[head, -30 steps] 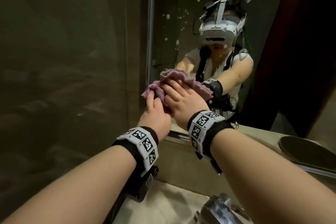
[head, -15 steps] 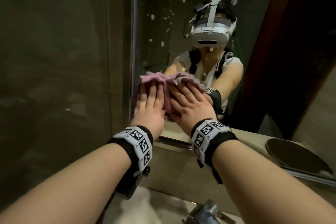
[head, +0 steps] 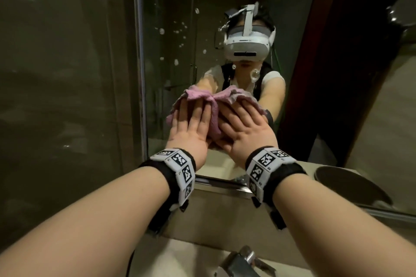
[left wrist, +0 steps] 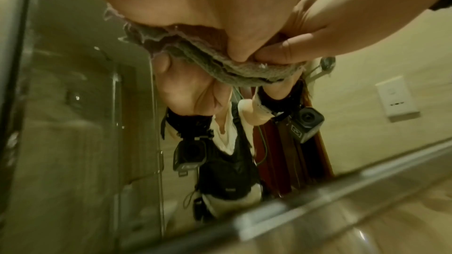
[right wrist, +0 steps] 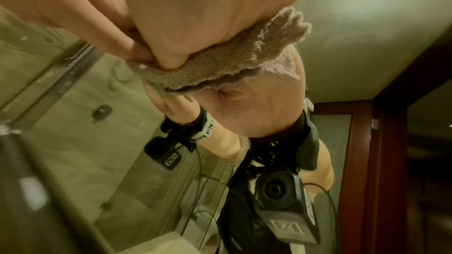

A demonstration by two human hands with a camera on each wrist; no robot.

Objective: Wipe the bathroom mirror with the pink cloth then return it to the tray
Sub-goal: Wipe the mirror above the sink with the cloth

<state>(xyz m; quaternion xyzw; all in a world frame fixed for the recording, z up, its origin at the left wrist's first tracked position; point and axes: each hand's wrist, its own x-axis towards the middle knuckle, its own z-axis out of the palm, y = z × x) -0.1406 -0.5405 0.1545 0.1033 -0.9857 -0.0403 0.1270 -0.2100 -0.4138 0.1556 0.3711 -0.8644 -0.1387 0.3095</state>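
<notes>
The pink cloth [head: 208, 105] is bunched and frayed, pressed flat on the mirror [head: 180, 29] under both hands, its long axis running left to right. The left hand [head: 191, 128] and right hand [head: 245, 132] lie side by side, fingers straight, just beside the mirror's left frame [head: 139, 63], with spotted glass open above.

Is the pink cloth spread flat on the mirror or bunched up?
Bunched. The pink cloth shows gathered folds and ruffled edges under the left hand and right hand, both pressing it against the mirror.
</notes>
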